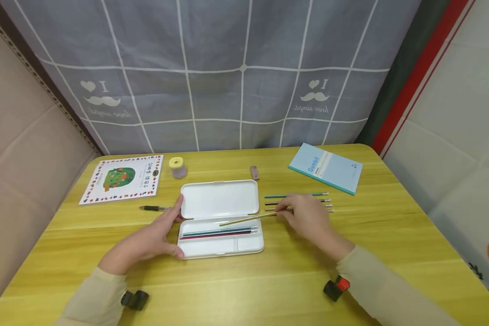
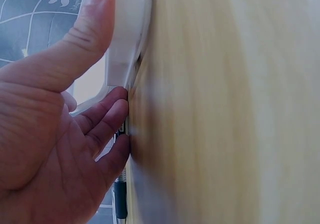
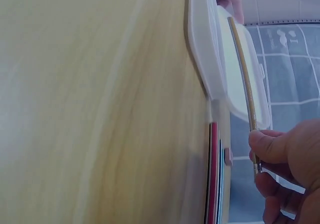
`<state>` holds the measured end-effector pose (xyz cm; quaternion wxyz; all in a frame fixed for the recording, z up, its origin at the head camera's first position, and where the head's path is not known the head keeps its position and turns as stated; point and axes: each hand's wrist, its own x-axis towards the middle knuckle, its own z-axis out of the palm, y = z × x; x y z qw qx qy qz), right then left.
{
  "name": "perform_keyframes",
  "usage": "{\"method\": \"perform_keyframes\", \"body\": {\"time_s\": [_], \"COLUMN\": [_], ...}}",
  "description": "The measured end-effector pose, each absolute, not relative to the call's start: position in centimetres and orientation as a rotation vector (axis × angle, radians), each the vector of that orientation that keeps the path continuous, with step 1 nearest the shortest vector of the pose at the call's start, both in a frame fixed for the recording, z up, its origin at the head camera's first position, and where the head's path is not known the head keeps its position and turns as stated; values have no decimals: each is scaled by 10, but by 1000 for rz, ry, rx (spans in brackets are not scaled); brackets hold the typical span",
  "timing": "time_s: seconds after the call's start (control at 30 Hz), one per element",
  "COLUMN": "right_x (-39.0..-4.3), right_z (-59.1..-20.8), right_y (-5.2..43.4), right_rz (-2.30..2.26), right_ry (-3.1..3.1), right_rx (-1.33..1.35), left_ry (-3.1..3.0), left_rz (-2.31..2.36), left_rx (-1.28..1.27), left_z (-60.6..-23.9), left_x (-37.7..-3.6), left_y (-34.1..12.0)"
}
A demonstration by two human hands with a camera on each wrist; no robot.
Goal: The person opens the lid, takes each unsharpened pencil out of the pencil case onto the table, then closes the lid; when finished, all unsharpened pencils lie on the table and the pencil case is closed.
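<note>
A white pencil case (image 1: 220,199) lies unfolded on the table, with several pencils (image 1: 218,233) in its lower half. My left hand (image 1: 155,240) rests against the case's left side, its thumb at the near corner and its fingers by the lid, straight or loosely bent. In my right hand (image 1: 307,217), thumb and fingers pinch a gold pencil (image 3: 243,69) near its eraser end. The far end of this pencil hangs over the lower half of the case. Several more pencils (image 1: 274,196) lie in a row on the table, partly hidden by my right hand.
A black pen (image 1: 151,208) lies left of the case, beyond my left hand. Behind are a picture booklet (image 1: 122,179), a yellow-lidded small container (image 1: 178,167), a pinkish eraser (image 1: 254,172) and a light blue notebook (image 1: 326,167). A grey checked cloth hangs at the table's back edge.
</note>
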<state>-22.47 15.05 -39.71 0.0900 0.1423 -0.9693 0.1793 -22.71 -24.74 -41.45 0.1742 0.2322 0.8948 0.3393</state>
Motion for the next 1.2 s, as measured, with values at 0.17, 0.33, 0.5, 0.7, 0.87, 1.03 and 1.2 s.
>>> {"method": "perform_keyframes", "body": {"time_s": [0.17,0.33,0.5,0.7,0.87,1.03,1.2], "right_x": [-224,-222,-219,-216,-213,-213,-213], "right_z": [-397,-397,-399,-397,-397,-402,-407], "right_y": [167,183,205,227,239,245,246], "right_rz": [530,543,525,497,487,454,422], "right_ry": [-2896,-2903,-2924,-2938,-2953,-2977,-2998], "right_rx": [362,312,276,259,233,225,212], "left_ry": [2524,2520,2510,2523,2525,2524,2521], "left_rz": [964,963,959,931,920,921,917], "left_rx": [645,640,625,621,619,618,603], "left_z": [-412,-409,-409,-413,-415,-416,-415], "left_x": [-228,-227,-227,-229,-230,-230,-229], "left_y": [-247,-247,-247,-249,-249,-249,-249]}}
